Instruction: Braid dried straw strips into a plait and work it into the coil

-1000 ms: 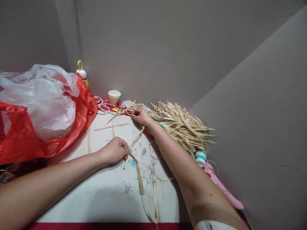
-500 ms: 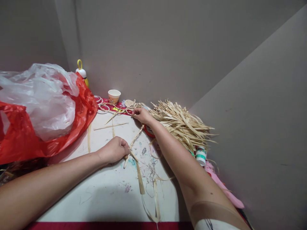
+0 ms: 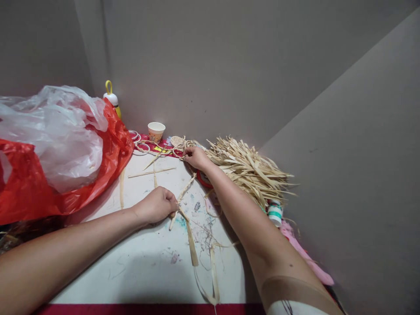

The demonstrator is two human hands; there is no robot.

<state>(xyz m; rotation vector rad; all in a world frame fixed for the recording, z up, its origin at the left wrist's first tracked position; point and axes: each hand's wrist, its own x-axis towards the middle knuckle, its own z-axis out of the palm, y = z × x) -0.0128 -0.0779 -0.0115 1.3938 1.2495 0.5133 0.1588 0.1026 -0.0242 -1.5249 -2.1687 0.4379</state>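
Observation:
My left hand (image 3: 160, 204) is closed, its thumb and finger pinched on a braided straw cord (image 3: 187, 189) low over the white board. The braid slants up and right from my fingertips. Below the pinch hang loose ends, one of them a wide flat straw strip (image 3: 192, 247). My right hand (image 3: 196, 158) reaches to the far edge of the board, beside the braided straw loops (image 3: 175, 152). Its thumb and fingers are bent together at the tips; what is between them is too small to make out. A red ring-shaped roll (image 3: 204, 179) lies partly hidden under my right wrist.
A large bundle of dry straw (image 3: 249, 168) lies at the right, with a white and green bottle (image 3: 274, 213) beside it. A paper cup (image 3: 156, 132) and a yellow-topped bottle (image 3: 111, 98) stand at the back. Red and white plastic bags (image 3: 114, 144) fill the left.
My right hand has shifted slightly to the right at the far edge, its fingers a little changed in bend. My left hand stays pinched on the braid in the same place.

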